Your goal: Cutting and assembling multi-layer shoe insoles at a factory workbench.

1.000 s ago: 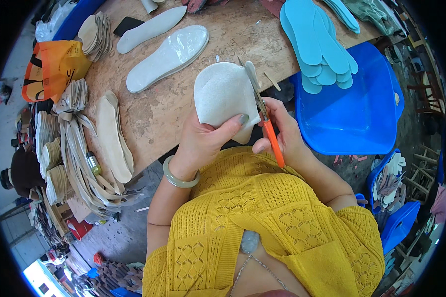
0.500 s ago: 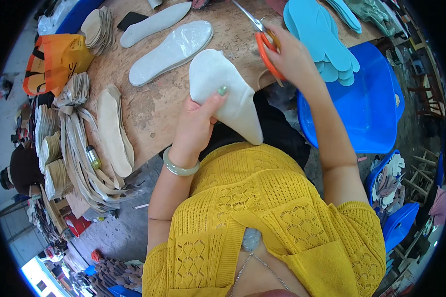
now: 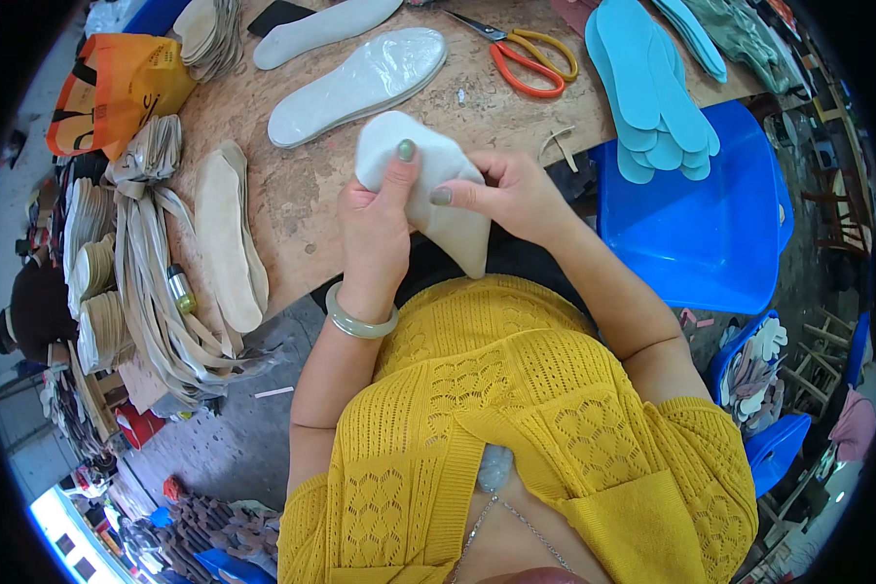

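Observation:
Above the near table edge, a soft white insole point(image 3: 389, 136) is bent between my two hands. My left hand point(image 3: 380, 219) grips its left side, thumb lying on top. On its right side, my right hand point(image 3: 516, 200) pinches the edge with thumb and fingers; the fingertips behind it are hidden. Scissors point(image 3: 504, 37) with one orange and one yellow-brown handle lie on the table beyond my right hand. Further left rests a stack of white insoles point(image 3: 360, 83), the top one shiny. A thin beige offcut point(image 3: 558, 146) lies by the table edge.
Light-blue insoles point(image 3: 633, 78) overhang a blue basin point(image 3: 691, 243) at right. Beige insoles point(image 3: 226, 234), long strips point(image 3: 151, 282), a small bottle point(image 3: 180, 290) and an orange bag point(image 3: 117, 88) are at left. A person in dark clothing point(image 3: 44, 307) is beyond.
The scissors have left my right hand and now lie on the table. That hand has moved left and down onto the white insole, which my left hand still holds.

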### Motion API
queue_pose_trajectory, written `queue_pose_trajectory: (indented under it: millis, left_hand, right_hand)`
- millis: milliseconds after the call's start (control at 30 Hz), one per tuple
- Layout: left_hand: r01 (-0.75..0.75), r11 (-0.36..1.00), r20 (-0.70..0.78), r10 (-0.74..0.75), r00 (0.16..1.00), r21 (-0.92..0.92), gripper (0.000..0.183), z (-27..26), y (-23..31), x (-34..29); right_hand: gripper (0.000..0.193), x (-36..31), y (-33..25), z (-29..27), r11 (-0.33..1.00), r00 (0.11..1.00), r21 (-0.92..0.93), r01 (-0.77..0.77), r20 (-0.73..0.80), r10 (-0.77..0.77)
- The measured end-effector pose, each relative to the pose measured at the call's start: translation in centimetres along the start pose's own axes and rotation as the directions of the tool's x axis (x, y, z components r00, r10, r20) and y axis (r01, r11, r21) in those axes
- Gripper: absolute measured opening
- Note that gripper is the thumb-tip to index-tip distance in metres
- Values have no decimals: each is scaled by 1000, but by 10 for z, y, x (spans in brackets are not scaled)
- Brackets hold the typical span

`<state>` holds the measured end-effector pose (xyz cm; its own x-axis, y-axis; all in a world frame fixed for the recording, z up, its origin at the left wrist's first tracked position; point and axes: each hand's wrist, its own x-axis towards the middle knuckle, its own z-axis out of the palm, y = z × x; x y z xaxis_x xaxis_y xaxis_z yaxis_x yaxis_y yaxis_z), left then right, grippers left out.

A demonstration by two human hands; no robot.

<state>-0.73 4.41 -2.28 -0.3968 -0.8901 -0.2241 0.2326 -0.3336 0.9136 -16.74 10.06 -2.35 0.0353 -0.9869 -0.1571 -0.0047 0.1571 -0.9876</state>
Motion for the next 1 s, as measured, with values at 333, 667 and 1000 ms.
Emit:
queue_pose_trajectory:
  millis: [333,667,1000]
  left_hand:
    - [-242,951,-22,251,968,194,24,10,0,17]
    - [-208,958,-74,227,971,199,21,-14,15,6]
    - [-150,988,-44,148,988,-33,24,-1,8,10]
  right_hand:
    - [22,-14,10,23,778,837,-393,489,-41,-546]
    - [28,-9,15,-55,367,720,-843,393,34,-693]
    - [28,-78,12,-92,438,978,-898,42,-53,-203]
